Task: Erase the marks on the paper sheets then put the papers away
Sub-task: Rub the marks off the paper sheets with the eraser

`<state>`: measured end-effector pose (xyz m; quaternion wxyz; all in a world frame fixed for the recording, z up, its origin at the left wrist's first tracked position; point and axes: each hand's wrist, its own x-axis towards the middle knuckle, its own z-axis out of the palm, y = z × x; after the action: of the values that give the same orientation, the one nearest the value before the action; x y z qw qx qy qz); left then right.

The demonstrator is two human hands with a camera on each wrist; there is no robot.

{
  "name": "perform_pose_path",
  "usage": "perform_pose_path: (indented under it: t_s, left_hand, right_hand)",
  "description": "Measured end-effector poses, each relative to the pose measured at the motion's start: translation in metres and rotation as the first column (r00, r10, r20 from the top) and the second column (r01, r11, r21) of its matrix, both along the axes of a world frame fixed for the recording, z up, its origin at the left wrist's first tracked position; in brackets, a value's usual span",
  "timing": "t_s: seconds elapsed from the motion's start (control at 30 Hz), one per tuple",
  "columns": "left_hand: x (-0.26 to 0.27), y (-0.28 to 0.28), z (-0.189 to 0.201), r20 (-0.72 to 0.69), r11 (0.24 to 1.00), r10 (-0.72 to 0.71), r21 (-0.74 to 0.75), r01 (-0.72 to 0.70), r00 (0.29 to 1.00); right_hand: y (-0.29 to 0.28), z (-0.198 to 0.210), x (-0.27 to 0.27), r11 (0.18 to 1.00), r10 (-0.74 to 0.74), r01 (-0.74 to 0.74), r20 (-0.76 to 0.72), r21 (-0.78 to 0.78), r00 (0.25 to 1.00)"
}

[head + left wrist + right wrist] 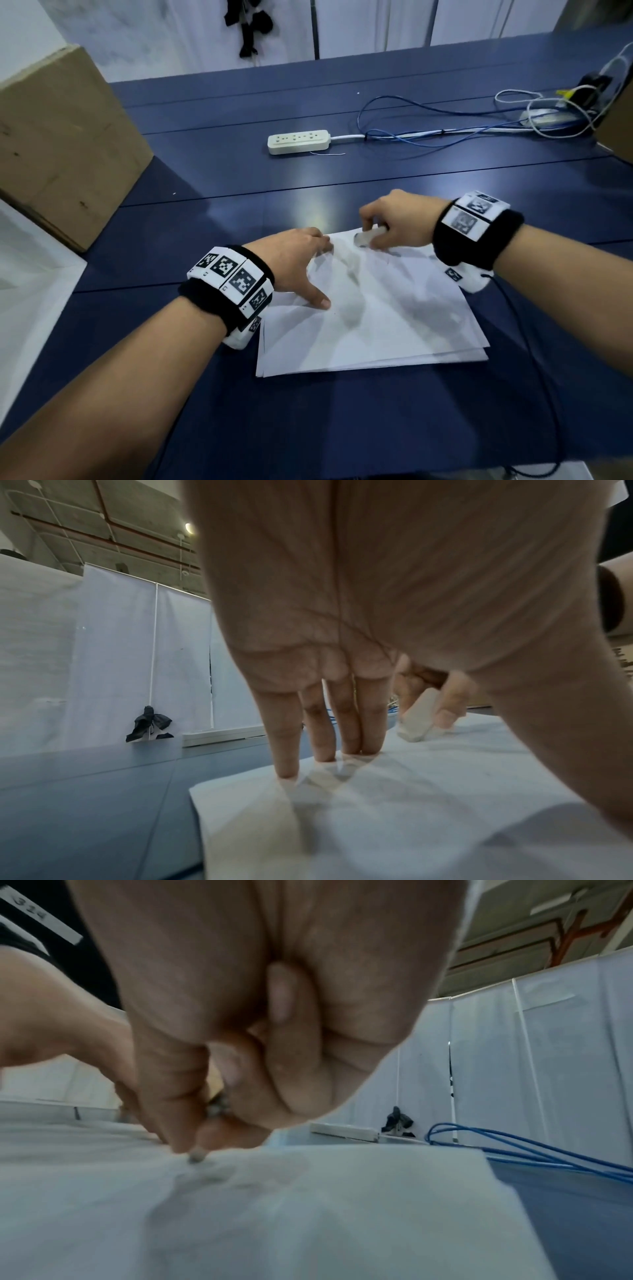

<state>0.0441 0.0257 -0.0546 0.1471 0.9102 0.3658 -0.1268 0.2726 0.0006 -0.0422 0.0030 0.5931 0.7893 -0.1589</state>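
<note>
Pinching the eraser (369, 236) at the papers' (376, 318) far edge, the right hand (399, 222) was mid-erasing while the flat, released left hand (291, 263) pinned them to the tabletop (239, 212); next likely called for more rubbing, then stowing.

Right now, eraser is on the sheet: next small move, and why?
Probably rub the eraser back and forth over the smudge near the top sheet's far edge. The right hand pinches it with its tip on the paper, and the left hand presses spread fingers down, bracing the sheet.
</note>
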Motion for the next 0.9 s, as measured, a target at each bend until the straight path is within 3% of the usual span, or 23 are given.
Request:
perform_pose_path:
  t_s: [0.17, 0.37, 0.43, 0.57, 0.63, 0.77, 0.83, 0.9]
  left_hand:
    - [0.0, 0.002, -0.002, -0.014, 1.0, -0.005, -0.004, 0.005, 1.0]
    - [0.001, 0.002, -0.002, -0.017, 1.0, -0.005, 0.002, 0.005, 1.0]
    - [0.001, 0.002, -0.001, -0.024, 1.0, -0.004, 0.003, 0.004, 1.0]
    - [0.002, 0.003, -0.002, -0.051, 1.0, -0.02, 0.009, 0.02, 0.999]
    - [0.003, 0.004, -0.002, -0.056, 1.0, -0.02, 0.009, 0.021, 0.998]
    - [0.003, 0.004, -0.001, -0.052, 1.0, -0.024, 0.007, 0.024, 0.998]
    - [0.004, 0.004, -0.001, -0.054, 1.0, -0.022, 0.009, 0.023, 0.998]
    - [0.004, 0.004, -0.001, -0.053, 1.0, -0.019, 0.006, 0.02, 0.998]
  right_hand:
    - [-0.029, 0.005, -0.004, 0.928, 0.131, -0.148, -0.072, -0.341, 0.989]
    - [0.004, -0.001, 0.003, 0.999, -0.042, 0.042, -0.002, -0.013, 0.999]
    - [0.0, -0.002, 0.005, 0.999, -0.014, 0.013, -0.03, -0.042, 0.999]
    - [-0.023, 0.004, -0.005, 0.931, 0.132, -0.158, -0.102, -0.328, 0.986]
    - [-0.016, 0.003, -0.006, 0.952, 0.137, -0.147, -0.056, -0.267, 0.989]
    - [0.006, 0.0, -0.003, 1.0, -0.015, 0.015, -0.011, -0.019, 1.0]
    - [0.001, -0.001, -0.001, 0.999, 0.0, -0.001, -0.029, -0.037, 1.0]
    - [-0.012, -0.001, -0.004, 0.976, 0.092, -0.104, -0.072, -0.193, 0.993]
